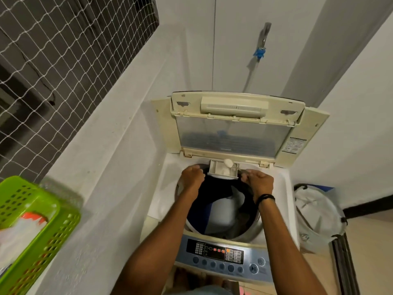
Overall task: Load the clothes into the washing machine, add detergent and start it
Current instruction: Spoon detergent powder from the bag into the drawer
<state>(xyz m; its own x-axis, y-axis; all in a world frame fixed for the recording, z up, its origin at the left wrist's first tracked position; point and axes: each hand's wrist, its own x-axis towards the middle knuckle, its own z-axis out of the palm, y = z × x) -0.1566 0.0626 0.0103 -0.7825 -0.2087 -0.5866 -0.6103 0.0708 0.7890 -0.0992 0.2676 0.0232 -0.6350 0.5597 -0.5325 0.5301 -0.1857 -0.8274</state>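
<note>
While reaching over the washing machine (163,188) to the rear of the opening, looks like the detergent step; loading judged done. Clothes (221,211) down in drum (251,228), below and nearside of both grips. Detergent drawer (223,170) standing out, white stuff inside, between left hand (192,177) and right hand (260,182). Left grip curled at the rim; holding anything or not, cannot tell. Right grip curled too, nothing visibly pinched, cannot tell either. Next, probably: push drawer in, drop lid (231,135), hit start on control panel (214,251). Lid upright just beyond the grips, so pull hands nearside first. Ledge (106,167) close on the left, laundry bag (314,211) well to the right — free room only nearside.
</note>
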